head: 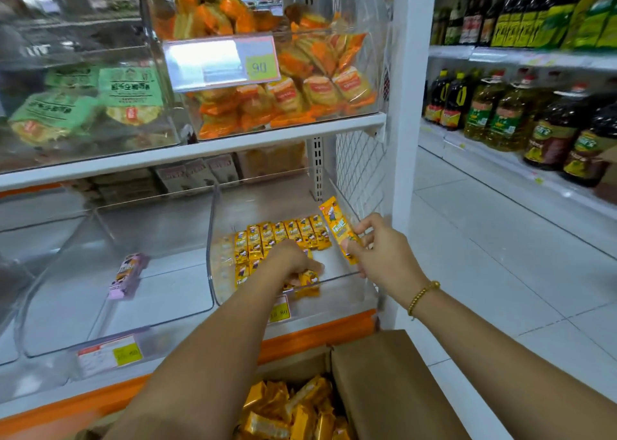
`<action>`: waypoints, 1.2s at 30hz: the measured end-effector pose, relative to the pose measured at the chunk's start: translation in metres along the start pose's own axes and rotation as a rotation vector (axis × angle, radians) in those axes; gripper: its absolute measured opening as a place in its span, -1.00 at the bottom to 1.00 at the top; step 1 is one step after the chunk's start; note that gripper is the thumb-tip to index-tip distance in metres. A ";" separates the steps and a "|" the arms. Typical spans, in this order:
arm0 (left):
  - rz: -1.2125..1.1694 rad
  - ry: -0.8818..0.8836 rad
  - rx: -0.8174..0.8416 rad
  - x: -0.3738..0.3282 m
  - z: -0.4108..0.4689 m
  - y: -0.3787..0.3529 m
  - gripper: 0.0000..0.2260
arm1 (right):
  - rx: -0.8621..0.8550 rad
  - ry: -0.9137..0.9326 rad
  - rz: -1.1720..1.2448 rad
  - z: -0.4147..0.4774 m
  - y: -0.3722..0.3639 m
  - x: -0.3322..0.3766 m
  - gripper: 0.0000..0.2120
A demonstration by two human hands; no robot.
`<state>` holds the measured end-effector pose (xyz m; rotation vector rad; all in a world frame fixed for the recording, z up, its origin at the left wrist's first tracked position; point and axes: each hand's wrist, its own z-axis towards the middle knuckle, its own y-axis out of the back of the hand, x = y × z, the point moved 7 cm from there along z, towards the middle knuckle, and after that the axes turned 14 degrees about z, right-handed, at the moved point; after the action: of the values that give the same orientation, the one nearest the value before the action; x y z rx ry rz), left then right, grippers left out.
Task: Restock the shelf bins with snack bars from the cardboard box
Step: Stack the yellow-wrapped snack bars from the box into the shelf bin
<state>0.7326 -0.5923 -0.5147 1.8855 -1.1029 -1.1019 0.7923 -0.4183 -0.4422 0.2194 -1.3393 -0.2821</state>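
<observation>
A clear shelf bin (347,279) on the lower shelf holds rows of yellow snack bars (283,234). My left hand (292,261) reaches into this bin, fingers curled on a yellow bar (309,281) at the front row. My right hand (380,251) hovers over the bin's right side and pinches another yellow snack bar (337,227), held tilted. The open cardboard box (384,383) sits below the shelf with several yellow bars (290,409) inside.
The clear bin to the left (83,306) holds one purple bar (127,276). Upper bins hold orange packs (300,82) and green packs (100,99). Price tags hang on the shelf edge. An aisle with oil bottles (500,112) runs on the right.
</observation>
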 end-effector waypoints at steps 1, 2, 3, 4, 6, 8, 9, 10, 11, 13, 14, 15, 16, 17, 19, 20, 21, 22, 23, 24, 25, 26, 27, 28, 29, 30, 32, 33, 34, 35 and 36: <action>0.070 -0.007 -0.014 -0.002 0.003 0.001 -0.62 | -0.006 -0.022 0.015 0.001 0.001 -0.002 -0.80; 0.142 -0.020 -0.040 -0.005 0.005 0.002 -0.63 | -0.014 -0.031 0.029 0.003 0.001 -0.003 -0.79; 0.211 -0.033 -0.062 -0.007 0.008 0.003 -0.64 | -0.019 -0.035 0.039 0.004 0.001 -0.003 -0.80; 0.241 -0.043 -0.087 -0.008 0.010 0.003 -0.65 | -0.024 -0.037 0.049 0.005 0.001 -0.003 -0.80; 0.248 -0.044 -0.113 -0.007 0.015 0.005 -0.67 | -0.031 -0.054 0.086 0.008 -0.001 -0.003 -0.81; 0.287 -0.050 -0.144 -0.005 0.020 0.009 -0.70 | -0.039 -0.094 0.137 0.011 -0.003 -0.006 -0.83; 0.297 -0.053 -0.165 -0.003 0.023 0.011 -0.72 | -0.041 -0.116 0.159 0.011 -0.003 -0.007 -0.84; 0.294 -0.052 -0.177 -0.001 0.025 0.013 -0.73 | -0.043 -0.135 0.173 0.012 -0.004 -0.009 -0.86; 0.291 -0.055 -0.184 0.001 0.027 0.014 -0.73 | -0.043 -0.147 0.181 0.013 -0.006 -0.010 -0.86; 0.271 -0.057 -0.169 0.005 0.031 0.014 -0.72 | -0.045 -0.157 0.177 0.014 -0.008 -0.012 -0.86; 0.246 -0.051 -0.151 0.008 0.030 0.013 -0.73 | -0.045 -0.160 0.167 0.015 -0.009 -0.012 -0.87; 0.229 -0.047 -0.138 0.010 0.030 0.013 -0.73 | -0.044 -0.164 0.159 0.015 -0.010 -0.013 -0.87; 0.227 -0.048 -0.132 0.010 0.029 0.014 -0.73 | -0.044 -0.170 0.157 0.016 -0.012 -0.013 -0.88; 0.241 -0.052 -0.135 0.011 0.028 0.016 -0.73 | -0.043 -0.177 0.157 0.017 -0.013 -0.013 -0.88; 0.198 -0.082 -0.135 0.012 0.025 0.023 -0.76 | -0.037 -0.191 0.163 0.018 -0.016 -0.014 -0.87; 0.035 -0.118 -0.093 0.011 0.023 0.025 -0.80 | -0.037 -0.197 0.171 0.019 -0.017 -0.015 -0.86; -0.223 -0.163 -0.005 0.009 0.020 0.024 -0.84 | -0.039 -0.202 0.179 0.020 -0.018 -0.015 -0.86; -0.519 -0.209 0.130 0.004 0.013 0.023 -0.87 | -0.041 -0.206 0.193 0.021 -0.020 -0.014 -0.86; -0.787 -0.258 0.267 -0.003 0.003 0.024 -0.91 | -0.042 -0.213 0.217 0.022 -0.021 -0.015 -0.86; -0.974 -0.289 0.355 -0.008 -0.003 0.027 -0.94 | -0.046 -0.216 0.244 0.022 -0.023 -0.014 -0.87; -1.080 -0.304 0.382 -0.010 -0.006 0.031 -0.96 | -0.051 -0.215 0.258 0.023 -0.025 -0.015 -0.89; -1.127 -0.307 0.362 -0.012 -0.004 0.035 -0.96 | -0.056 -0.200 0.258 0.023 -0.026 -0.013 -0.91; -1.132 -0.298 0.317 -0.012 -0.001 0.038 -0.96 | -0.060 -0.162 0.224 0.024 -0.027 -0.011 -0.91; -1.117 -0.281 0.267 -0.013 0.002 0.040 -0.96 | -0.059 -0.102 0.154 0.025 -0.027 -0.008 -0.85; -1.101 -0.263 0.226 -0.013 0.007 0.041 -0.96 | -0.046 -0.028 0.057 0.025 -0.028 -0.002 -0.78; -1.088 -0.251 0.202 -0.015 0.012 0.041 -0.94 | -0.023 0.058 -0.056 0.025 -0.029 0.005 -0.71; -1.053 -0.239 0.190 -0.019 0.020 0.041 -0.91 | 0.046 0.212 -0.298 0.024 -0.035 0.015 -0.61; -1.033 -0.240 0.190 -0.021 0.024 0.042 -0.89 | 0.078 0.249 -0.415 0.025 -0.038 0.016 -0.59; -1.013 -0.247 0.197 -0.024 0.027 0.042 -0.88 | 0.096 0.264 -0.509 0.026 -0.039 0.018 -0.58; -0.993 -0.256 0.198 -0.027 0.030 0.043 -0.86 | 0.107 0.263 -0.582 0.029 -0.039 0.016 -0.58; -0.992 -0.267 0.199 -0.030 0.031 0.043 -0.85 | 0.103 0.273 -0.626 0.031 -0.038 0.017 -0.59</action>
<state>0.6823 -0.5873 -0.4807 2.5813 -0.3439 -1.8573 0.7626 -0.4596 -0.4323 0.7414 -0.9871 -0.6833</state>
